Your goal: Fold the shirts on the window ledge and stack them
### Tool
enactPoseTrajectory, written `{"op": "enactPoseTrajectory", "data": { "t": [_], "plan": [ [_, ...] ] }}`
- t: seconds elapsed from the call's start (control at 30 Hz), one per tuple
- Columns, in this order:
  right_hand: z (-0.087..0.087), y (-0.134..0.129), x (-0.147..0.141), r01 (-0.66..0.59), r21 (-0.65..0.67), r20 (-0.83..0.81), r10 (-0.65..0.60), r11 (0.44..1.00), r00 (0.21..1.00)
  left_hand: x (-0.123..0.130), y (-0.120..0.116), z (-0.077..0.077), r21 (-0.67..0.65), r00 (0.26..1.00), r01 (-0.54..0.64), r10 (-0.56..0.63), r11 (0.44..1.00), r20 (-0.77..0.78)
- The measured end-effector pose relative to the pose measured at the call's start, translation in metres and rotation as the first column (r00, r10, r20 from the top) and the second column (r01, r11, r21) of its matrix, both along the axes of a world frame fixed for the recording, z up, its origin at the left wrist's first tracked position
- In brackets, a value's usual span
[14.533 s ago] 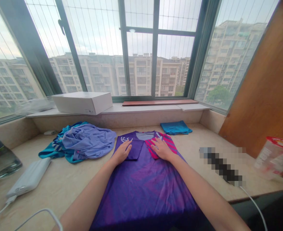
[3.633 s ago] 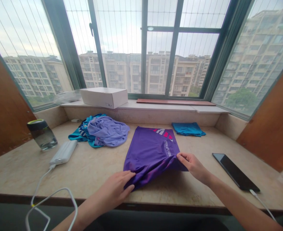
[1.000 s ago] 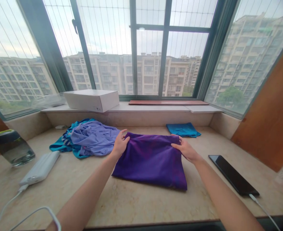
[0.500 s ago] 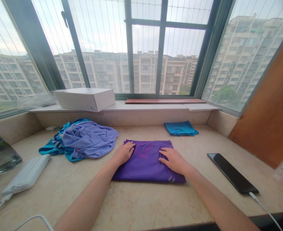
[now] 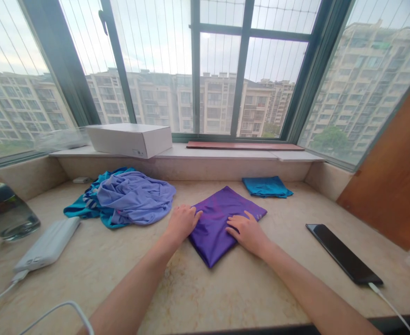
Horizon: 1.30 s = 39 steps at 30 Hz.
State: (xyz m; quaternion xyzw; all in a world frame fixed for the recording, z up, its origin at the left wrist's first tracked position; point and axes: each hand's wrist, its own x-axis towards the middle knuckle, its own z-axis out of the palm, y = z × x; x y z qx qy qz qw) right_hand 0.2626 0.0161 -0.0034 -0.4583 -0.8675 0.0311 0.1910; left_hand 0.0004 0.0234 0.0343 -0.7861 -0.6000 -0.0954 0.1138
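Observation:
A folded purple garment point(image 5: 213, 232) lies flat on the stone counter in front of me, turned so that one corner points toward me. A small pale mark shows near its right corner. My left hand point(image 5: 184, 222) rests on its left side, fingers reaching over the edge. Lying on the right part of the cloth, my right hand point(image 5: 248, 232) has its fingers spread. Left of my hands is a loose heap with a lavender garment point(image 5: 138, 195) on top of a teal garment point(image 5: 75, 211). A folded blue cloth point(image 5: 267, 186) sits behind to the right.
A white power bank point(image 5: 47, 244) with a cable and a water bottle point(image 5: 7, 211) are at the left. On the right lies a black phone point(image 5: 344, 253) with its cable plugged in. A white box point(image 5: 128, 139) stands on the window ledge point(image 5: 218, 153).
The purple garment has turned counterclockwise on the counter, its marked corner swinging from the near right to the far right. Both hands stay on it. The view has shifted slightly left.

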Motion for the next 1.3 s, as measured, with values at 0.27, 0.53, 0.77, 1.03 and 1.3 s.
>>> {"op": "enactPoseTrajectory", "data": {
  "t": [0.27, 0.53, 0.77, 1.03, 1.3],
  "plan": [
    [0.012, 0.010, 0.019, -0.047, -0.037, -0.182, 0.039, 0.998, 0.983, -0.010, 0.007, -0.023, -0.052, 0.895, 0.321, -0.285, 0.946, 0.342],
    [0.013, -0.019, 0.027, -0.288, -0.313, -0.220, 0.226, 0.905, 0.949, -0.015, 0.004, -0.022, -0.082, 0.917, 0.280, -0.241, 0.956, 0.318],
    [0.002, -0.007, 0.025, -0.261, -0.224, -0.286, 0.193, 0.939, 0.939, -0.009, 0.003, -0.024, -0.079, 0.906, 0.312, -0.272, 0.947, 0.325],
    [0.002, -0.001, 0.018, 0.030, -0.173, -0.605, -0.130, 0.984, 0.786, -0.003, -0.004, -0.016, -0.077, 0.918, 0.321, -0.290, 0.944, 0.269],
    [0.007, 0.006, 0.024, 0.010, -0.226, -0.734, -0.177, 0.974, 0.655, 0.003, -0.002, -0.013, -0.068, 0.944, 0.232, -0.208, 0.970, 0.256]
  ]
}}
